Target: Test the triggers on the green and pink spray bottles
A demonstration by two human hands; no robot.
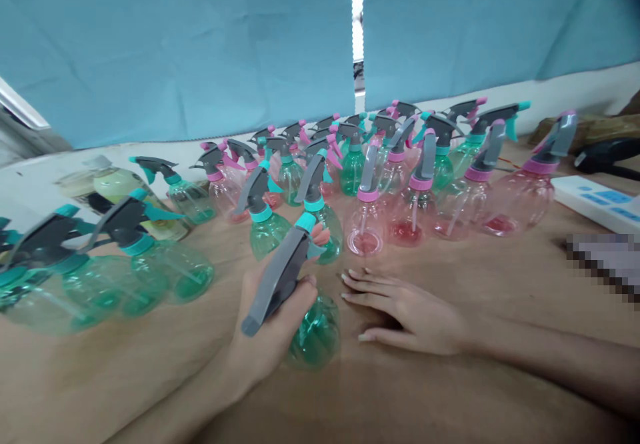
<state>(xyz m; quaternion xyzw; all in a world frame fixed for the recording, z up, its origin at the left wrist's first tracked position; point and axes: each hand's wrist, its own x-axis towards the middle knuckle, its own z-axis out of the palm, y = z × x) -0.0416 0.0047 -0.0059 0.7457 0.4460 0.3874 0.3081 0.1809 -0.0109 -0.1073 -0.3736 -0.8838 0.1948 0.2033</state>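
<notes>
Bottle (315,341), lower centre of frame; left hand (273,324) clasps it under sprayer (281,271), probably surest hold; right hand (407,311) spread, holding nothing; likely light, thin-walled, slick, squeezable.

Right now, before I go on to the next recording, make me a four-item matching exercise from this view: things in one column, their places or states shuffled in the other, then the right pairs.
Things
1. Left hand
2. Right hand
3. Blue sheet
4. White device

Places and states
A. Open, palm down over the table
B. At the right side of the picture, with blue markings on top
C. Gripping a green spray bottle
D. In the background, beyond the standing bottles

Right pairs: 1-C, 2-A, 3-D, 4-B
</notes>
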